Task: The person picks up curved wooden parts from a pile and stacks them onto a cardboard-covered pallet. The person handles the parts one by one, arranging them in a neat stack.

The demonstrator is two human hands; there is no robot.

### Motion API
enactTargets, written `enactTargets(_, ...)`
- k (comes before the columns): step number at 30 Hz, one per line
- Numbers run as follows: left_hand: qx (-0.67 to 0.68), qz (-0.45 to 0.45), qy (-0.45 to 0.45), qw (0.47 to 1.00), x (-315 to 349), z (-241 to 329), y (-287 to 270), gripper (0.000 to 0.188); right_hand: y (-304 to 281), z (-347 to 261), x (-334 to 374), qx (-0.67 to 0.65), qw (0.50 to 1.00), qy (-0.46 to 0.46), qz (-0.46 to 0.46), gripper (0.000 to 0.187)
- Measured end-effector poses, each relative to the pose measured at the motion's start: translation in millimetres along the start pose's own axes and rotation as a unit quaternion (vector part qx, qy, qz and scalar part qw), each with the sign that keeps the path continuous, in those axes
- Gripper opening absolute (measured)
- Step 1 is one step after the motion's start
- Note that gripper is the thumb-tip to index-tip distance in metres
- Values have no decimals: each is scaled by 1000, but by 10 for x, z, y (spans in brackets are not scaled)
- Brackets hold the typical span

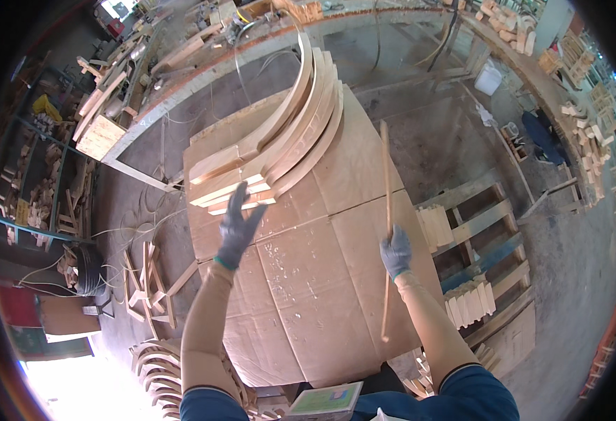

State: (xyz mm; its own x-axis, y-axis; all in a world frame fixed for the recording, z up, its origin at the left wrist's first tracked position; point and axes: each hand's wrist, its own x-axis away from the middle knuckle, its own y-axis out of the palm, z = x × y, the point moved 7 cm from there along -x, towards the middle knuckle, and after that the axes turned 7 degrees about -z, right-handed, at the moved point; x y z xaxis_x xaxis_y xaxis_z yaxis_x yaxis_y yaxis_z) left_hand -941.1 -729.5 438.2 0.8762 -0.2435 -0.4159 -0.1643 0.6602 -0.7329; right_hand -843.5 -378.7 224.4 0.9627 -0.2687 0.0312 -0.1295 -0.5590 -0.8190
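My right hand [396, 254], in a grey glove, is closed round a long thin wooden stick [386, 175] over the right side of the cardboard sheet [315, 274]. The stick runs nearly straight away from me, one end far and one near. My left hand [237, 228], gloved in grey too, has its fingers spread and holds nothing. It is just in front of the near ends of several curved wooden pieces [304, 137], which lie side by side on the far part of the cardboard. Whether its fingertips touch them I cannot tell.
A wooden pallet [490, 221] with stacked wood blocks [471, 303] lies to the right. At the left are a shelf rack [37, 168] of wood parts and wooden frames [155, 284] on the floor. Beyond stands a bench [181, 88]; curved parts [160, 372] are stacked at lower left.
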Motion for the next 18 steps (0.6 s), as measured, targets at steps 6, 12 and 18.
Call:
enactTargets(6,-143,-69,-82,984,-1625,-823,727,53,-81,-192,-805,209,971,-87,76,52)
enactTargets(12,-239,-296,-280,882,-2387,-1829,1458,51,96,-169,-826,209,972,-94,43,56)
enactTargets(18,50,-330,-286,898,-2505,-2343,1730,65,117,-243,-870,167,983,-80,-9,56)
